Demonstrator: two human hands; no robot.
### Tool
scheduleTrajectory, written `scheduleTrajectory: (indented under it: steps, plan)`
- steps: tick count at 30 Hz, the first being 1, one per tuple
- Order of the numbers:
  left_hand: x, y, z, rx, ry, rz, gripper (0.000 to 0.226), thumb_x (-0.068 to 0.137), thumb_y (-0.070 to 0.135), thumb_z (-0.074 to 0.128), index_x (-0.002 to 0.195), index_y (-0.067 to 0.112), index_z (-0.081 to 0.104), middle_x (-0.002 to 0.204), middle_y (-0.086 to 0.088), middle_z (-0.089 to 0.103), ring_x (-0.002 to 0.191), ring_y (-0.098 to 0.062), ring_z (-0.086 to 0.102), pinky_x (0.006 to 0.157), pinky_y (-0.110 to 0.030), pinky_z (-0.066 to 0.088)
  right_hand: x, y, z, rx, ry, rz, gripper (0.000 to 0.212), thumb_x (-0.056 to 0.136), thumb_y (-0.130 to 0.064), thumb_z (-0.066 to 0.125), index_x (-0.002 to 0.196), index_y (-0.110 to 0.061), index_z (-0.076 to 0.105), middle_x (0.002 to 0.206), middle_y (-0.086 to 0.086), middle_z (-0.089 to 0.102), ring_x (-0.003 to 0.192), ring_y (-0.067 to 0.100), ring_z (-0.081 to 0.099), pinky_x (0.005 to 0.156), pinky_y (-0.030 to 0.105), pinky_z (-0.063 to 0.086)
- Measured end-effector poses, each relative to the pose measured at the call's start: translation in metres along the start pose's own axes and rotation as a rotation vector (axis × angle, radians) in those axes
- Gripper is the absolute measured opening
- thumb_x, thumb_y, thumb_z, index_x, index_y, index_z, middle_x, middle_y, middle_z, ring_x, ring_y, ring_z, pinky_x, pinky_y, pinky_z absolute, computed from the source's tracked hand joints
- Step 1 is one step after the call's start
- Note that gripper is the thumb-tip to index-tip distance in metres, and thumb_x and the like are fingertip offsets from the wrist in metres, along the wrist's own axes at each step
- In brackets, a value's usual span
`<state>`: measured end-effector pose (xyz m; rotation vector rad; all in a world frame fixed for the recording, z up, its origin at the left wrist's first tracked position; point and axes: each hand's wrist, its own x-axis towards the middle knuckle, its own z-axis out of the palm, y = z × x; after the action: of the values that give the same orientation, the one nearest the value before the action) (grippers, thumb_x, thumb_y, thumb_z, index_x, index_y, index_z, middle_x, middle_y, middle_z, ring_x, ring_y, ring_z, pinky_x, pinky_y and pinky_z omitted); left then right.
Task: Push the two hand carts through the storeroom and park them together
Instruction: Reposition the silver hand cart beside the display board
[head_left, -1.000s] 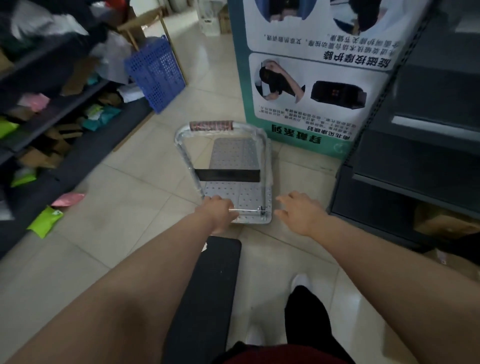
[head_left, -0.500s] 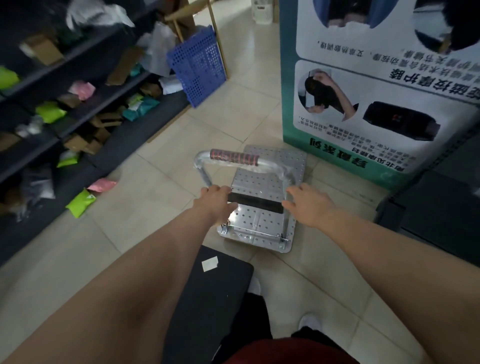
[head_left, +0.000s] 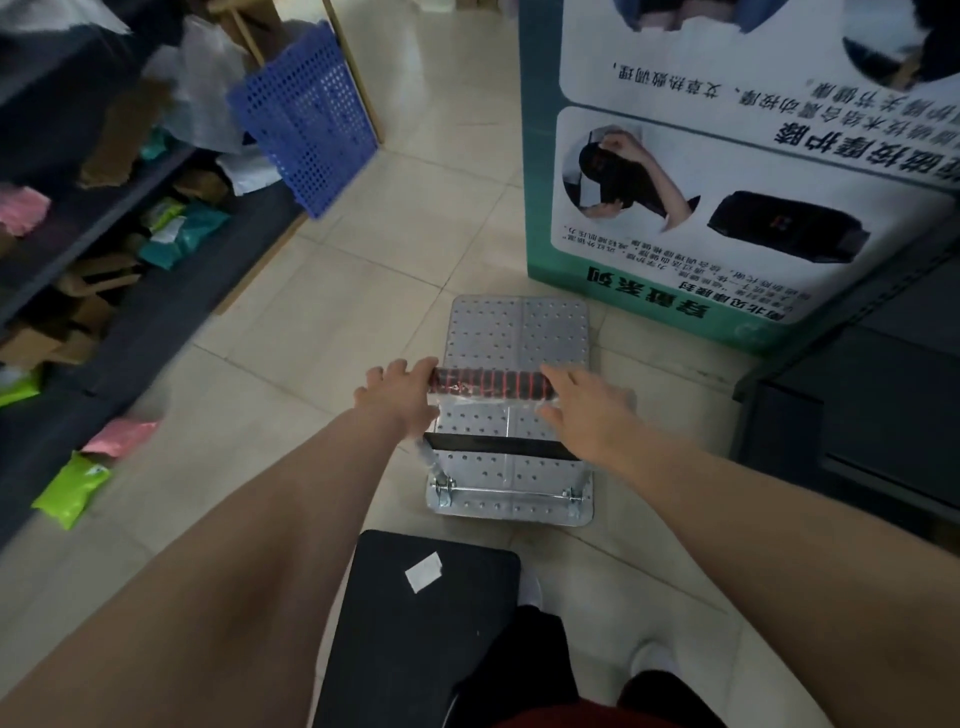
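A silver hand cart (head_left: 519, 332) with a perforated metal deck stands on the tiled floor ahead of me. Its handle is upright, topped by a red-and-black ribbed grip (head_left: 488, 383). My left hand (head_left: 400, 395) holds the left end of the handle bar. My right hand (head_left: 582, 410) is wrapped over the right end. A second cart with a flat black deck (head_left: 415, 639) lies right below me, its front edge just behind the silver cart. A white paper scrap (head_left: 423, 571) lies on the black deck.
Dark shelves (head_left: 104, 223) with packets and cardboard run along the left; a green packet (head_left: 72, 488) and a pink one (head_left: 119, 434) lie on the floor. A blue perforated crate (head_left: 306, 114) leans at the shelf end. A teal poster box (head_left: 675, 208) and a dark rack (head_left: 872, 395) close the right.
The silver cart's handle has come up from lying forward to upright. Both hands moved from the handle's base up onto its top bar.
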<state>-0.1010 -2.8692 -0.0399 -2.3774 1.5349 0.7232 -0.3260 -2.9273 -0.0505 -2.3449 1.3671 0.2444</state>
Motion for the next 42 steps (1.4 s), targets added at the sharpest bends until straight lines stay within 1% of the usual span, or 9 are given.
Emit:
scheduleTrajectory:
  steps: [3,5,10,16,19,28,32,38,42]
  plan:
    - [0.015,-0.006,0.011,-0.074,-0.044,0.062,0.054,0.093,0.038,0.054,0.142,0.030,0.032,0.141,-0.011,0.043,0.128,-0.036,0.037,0.105,-0.050,0.035,0.005,0.003,0.006,0.051,0.061,0.025,0.038,0.098,-0.037,0.038,0.135,-0.028,0.040,0.126,0.005,0.054,0.111,0.024,0.051,0.089,0.039,0.042]
    - [0.022,-0.005,0.017,-0.099,-0.042,0.092,0.046,0.091,0.040,0.054,0.132,0.025,0.039,0.129,-0.013,0.050,0.116,-0.035,0.044,0.101,-0.047,0.038,0.006,0.009,0.010,0.079,0.041,0.038,0.035,0.098,-0.037,0.038,0.130,-0.025,0.046,0.121,0.007,0.055,0.108,0.026,0.051,0.088,0.039,0.043]
    - [0.027,0.008,0.021,-0.109,0.034,0.106,0.042,0.092,0.036,0.055,0.130,0.025,0.041,0.125,-0.010,0.051,0.114,-0.035,0.046,0.098,-0.047,0.039,0.004,0.022,0.010,0.137,0.000,0.091,0.037,0.098,-0.039,0.038,0.133,-0.030,0.042,0.124,0.009,0.051,0.114,0.030,0.046,0.102,0.045,0.035]
    - [0.010,0.032,0.031,0.080,0.080,0.330,0.050,0.089,0.014,0.058,0.130,0.035,0.039,0.122,-0.003,0.050,0.106,-0.027,0.053,0.091,-0.048,0.044,-0.005,0.046,0.009,0.130,-0.022,0.080,0.030,0.097,-0.039,0.042,0.124,-0.025,0.047,0.116,0.008,0.053,0.110,0.028,0.044,0.095,0.042,0.041]
    - [0.000,0.049,0.038,0.122,0.067,0.282,0.045,0.088,0.007,0.052,0.126,0.029,0.040,0.117,-0.006,0.050,0.103,-0.029,0.053,0.086,-0.047,0.045,-0.016,0.058,0.012,0.137,0.001,0.072,0.030,0.096,-0.039,0.043,0.123,-0.027,0.048,0.115,0.007,0.054,0.108,0.027,0.044,0.096,0.043,0.040]
    - [-0.039,0.096,0.063,0.132,-0.021,0.243,0.039,0.090,0.013,0.053,0.124,0.025,0.037,0.116,-0.009,0.047,0.102,-0.031,0.053,0.080,-0.049,0.047,-0.053,0.099,0.008,0.078,-0.055,0.072,0.028,0.096,-0.037,0.045,0.121,-0.026,0.049,0.116,0.007,0.053,0.108,0.027,0.044,0.096,0.043,0.037]
    - [-0.060,0.115,0.078,0.122,-0.055,0.254,0.045,0.089,0.014,0.057,0.126,0.026,0.035,0.119,-0.009,0.046,0.106,-0.032,0.053,0.083,-0.052,0.047,-0.079,0.118,0.009,0.056,-0.075,0.063,0.026,0.096,-0.036,0.046,0.119,-0.024,0.048,0.114,0.008,0.053,0.106,0.027,0.044,0.094,0.042,0.037]
    - [-0.080,0.138,0.092,0.152,-0.067,0.229,0.036,0.091,0.018,0.057,0.121,0.026,0.037,0.115,-0.008,0.047,0.107,-0.031,0.050,0.088,-0.058,0.046,-0.113,0.135,0.017,0.041,-0.104,0.100,0.026,0.096,-0.040,0.043,0.118,-0.026,0.046,0.117,0.008,0.053,0.108,0.028,0.045,0.097,0.048,0.038]
    - [-0.090,0.151,0.092,0.150,-0.095,0.222,0.033,0.092,0.021,0.057,0.120,0.023,0.039,0.118,-0.010,0.048,0.108,-0.031,0.049,0.087,-0.052,0.047,-0.136,0.143,0.023,0.081,-0.109,0.124,0.026,0.096,-0.041,0.042,0.116,-0.026,0.046,0.117,0.008,0.052,0.110,0.028,0.043,0.096,0.050,0.040]
